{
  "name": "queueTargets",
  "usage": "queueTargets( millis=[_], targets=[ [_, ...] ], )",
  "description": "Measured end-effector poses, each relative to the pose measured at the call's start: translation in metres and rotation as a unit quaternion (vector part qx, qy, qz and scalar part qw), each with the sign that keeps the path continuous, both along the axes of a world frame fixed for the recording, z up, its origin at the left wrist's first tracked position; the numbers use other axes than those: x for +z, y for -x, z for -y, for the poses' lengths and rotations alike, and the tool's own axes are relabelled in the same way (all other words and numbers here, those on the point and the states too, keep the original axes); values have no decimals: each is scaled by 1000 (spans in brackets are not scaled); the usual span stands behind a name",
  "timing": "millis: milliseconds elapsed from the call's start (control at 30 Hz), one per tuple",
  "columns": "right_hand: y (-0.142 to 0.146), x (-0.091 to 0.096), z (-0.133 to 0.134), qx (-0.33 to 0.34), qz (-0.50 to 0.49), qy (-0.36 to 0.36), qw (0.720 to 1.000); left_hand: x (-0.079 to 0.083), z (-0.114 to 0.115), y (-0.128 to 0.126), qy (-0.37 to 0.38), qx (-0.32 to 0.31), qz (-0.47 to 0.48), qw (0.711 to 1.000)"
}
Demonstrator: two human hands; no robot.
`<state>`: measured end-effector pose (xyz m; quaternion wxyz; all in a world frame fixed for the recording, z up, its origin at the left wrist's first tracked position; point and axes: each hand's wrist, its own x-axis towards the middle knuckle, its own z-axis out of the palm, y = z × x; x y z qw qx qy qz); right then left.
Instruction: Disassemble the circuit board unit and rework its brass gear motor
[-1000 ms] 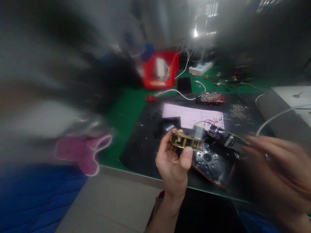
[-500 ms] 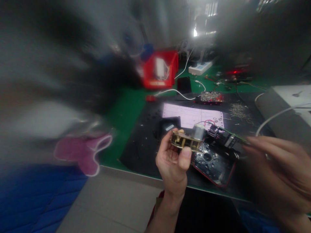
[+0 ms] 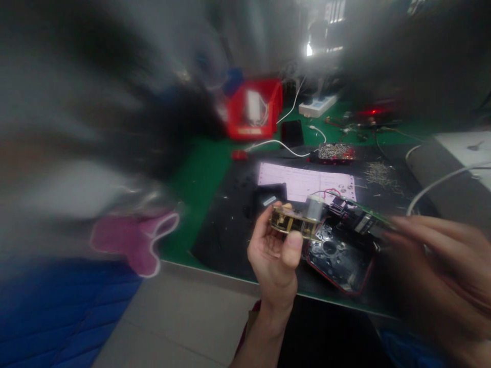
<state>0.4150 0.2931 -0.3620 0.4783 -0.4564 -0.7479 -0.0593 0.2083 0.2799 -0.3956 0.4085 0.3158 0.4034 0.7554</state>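
My left hand (image 3: 274, 255) is closed on a brass-coloured gear mechanism (image 3: 293, 223), thumb in front and fingers behind. A silvery cylindrical motor (image 3: 315, 208) stands on its right end, with thin red wires (image 3: 330, 192) running from it. Over at the right, my right hand (image 3: 441, 250) pinches the edge of a green circuit board (image 3: 372, 213); the hand is partly blurred. Black parts (image 3: 351, 214) hang at the board's underside. Below both lies an open black housing (image 3: 341, 255) with a red rim, its shiny inside facing up.
A pink printed sheet (image 3: 291, 179) lies on the black mat (image 3: 218, 225), beside a dark box-like part (image 3: 270, 197). Farther back are a tray of screws (image 3: 333, 152), loose screws (image 3: 378, 174), a red bin (image 3: 251, 115), a phone-like slab (image 3: 292, 134) and a power strip (image 3: 317, 107).
The whole view has shifted slightly, so things sit a little farther right. Both hands keep their holds on the gear mechanism and the circuit board, with hardly any movement between them.
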Motion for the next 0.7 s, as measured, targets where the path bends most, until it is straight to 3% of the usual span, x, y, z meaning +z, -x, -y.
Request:
queueTargets(
  millis=[200, 467, 700],
  targets=[
    [-4, -5, -2, 0, -14, 25, 1000, 0, -1, 0, 0, -1, -2, 1000],
    [-2, 0, -1, 7, 26, -22, 999, -1, 0, 0, 3, 1, -1, 1000],
    [-5, -1, -1, 0, 28, 13, 1000, -1, -1, -1, -5, -1, 4, 1000]
  ],
)
